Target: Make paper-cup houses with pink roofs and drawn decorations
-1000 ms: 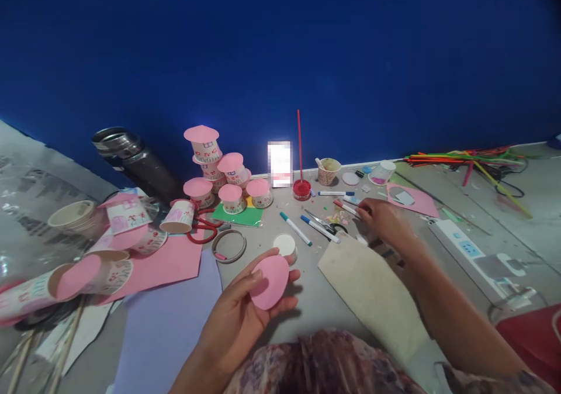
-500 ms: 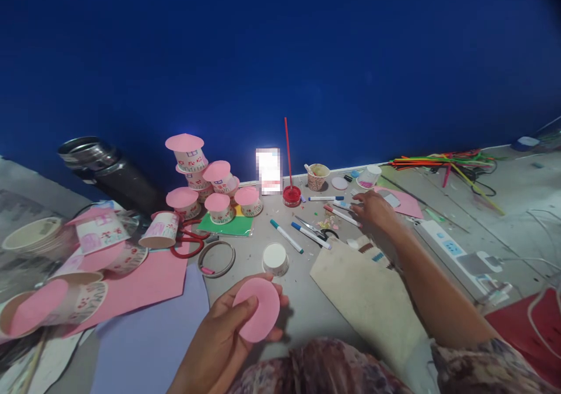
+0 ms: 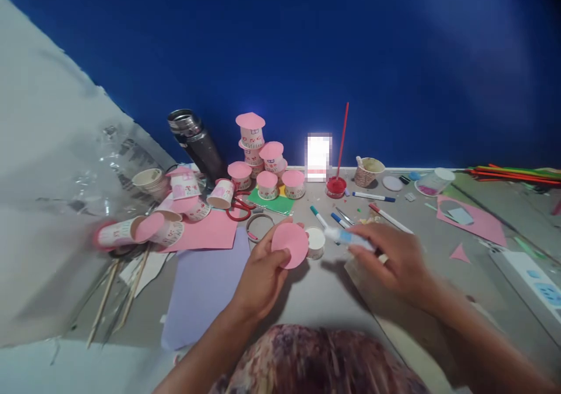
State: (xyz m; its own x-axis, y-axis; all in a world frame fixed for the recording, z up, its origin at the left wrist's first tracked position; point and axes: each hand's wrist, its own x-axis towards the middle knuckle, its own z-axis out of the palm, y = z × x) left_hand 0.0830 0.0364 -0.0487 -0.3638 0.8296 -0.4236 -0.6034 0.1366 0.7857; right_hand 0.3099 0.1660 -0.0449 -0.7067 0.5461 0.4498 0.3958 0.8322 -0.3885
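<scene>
Your left hand (image 3: 266,268) pinched a disc (image 3: 291,242), your right hand (image 3: 397,259) a tube (image 3: 351,238) that risked toppling the cup (image 3: 316,242) between if swung left.

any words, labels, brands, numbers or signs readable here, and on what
None can be read.
White-and-blue tube in the right hand: marking blurred.
Bright panel by the wall: pixelated.
Plastic bag at left: print too blurred.
Stacked cups: drawn marks, too small.

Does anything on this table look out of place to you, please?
Several decorated paper cups at the left lie on their sides, while the cup tower stands upright; a pink paper scrap lies loose by the power strip.
</scene>
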